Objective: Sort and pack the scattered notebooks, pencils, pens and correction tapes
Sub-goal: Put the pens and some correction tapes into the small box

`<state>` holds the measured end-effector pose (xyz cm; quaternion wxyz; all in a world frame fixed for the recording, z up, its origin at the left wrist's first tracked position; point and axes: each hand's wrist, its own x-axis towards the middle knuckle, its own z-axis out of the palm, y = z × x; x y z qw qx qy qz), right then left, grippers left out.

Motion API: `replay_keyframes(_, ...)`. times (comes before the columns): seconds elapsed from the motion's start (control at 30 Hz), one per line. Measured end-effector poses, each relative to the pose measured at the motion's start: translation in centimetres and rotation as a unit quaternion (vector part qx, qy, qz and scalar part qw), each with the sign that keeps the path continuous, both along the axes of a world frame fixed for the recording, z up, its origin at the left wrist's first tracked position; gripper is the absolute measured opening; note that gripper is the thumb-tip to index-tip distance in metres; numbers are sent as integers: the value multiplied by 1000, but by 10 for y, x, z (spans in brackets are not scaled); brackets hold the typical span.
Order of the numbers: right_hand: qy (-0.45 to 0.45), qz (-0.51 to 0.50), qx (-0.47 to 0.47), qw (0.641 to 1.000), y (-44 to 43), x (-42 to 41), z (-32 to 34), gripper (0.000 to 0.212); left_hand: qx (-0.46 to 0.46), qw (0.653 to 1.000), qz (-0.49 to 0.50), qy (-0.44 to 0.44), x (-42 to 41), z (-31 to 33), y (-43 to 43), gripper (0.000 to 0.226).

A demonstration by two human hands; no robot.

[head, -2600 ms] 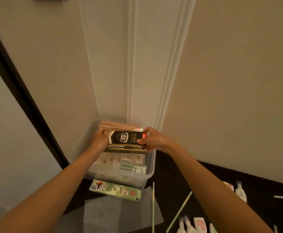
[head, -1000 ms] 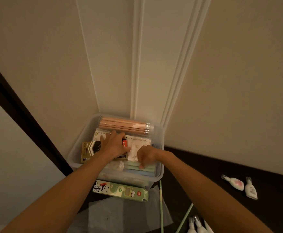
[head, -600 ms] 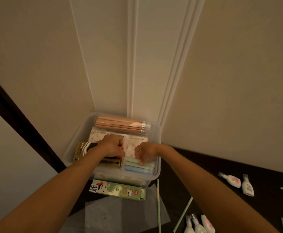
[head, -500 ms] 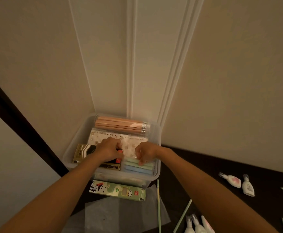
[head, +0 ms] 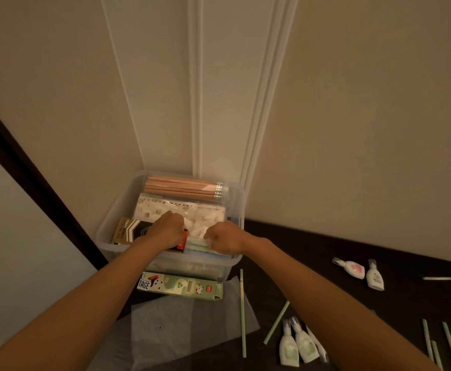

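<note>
A black-and-gold pen box (head: 130, 231) lies flat in the clear bin (head: 103, 238), its red-marked end under the curled left fingers (head: 176, 220). The curled right fingers (head: 213, 236) sit on a stack of pastel notebooks (head: 195, 247). Just beyond both sets of fingers lies a wrapped patterned notebook (head: 209, 214), then a bundle of wooden pencils (head: 181, 189). Well right of the fingers, on the dark surface (head: 312, 253), lie two white correction tapes (head: 350, 269). Nearer the person lie more tapes (head: 288, 344) and thin green pens (head: 242, 311).
</note>
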<state>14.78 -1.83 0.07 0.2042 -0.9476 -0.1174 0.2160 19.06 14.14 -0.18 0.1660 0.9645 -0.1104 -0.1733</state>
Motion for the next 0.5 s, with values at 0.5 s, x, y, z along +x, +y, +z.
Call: replay_keyframes(0.5,-65,-408,190,891,-57,-124,-12,33,-40,981,-157,-107,-139,5,-63,14)
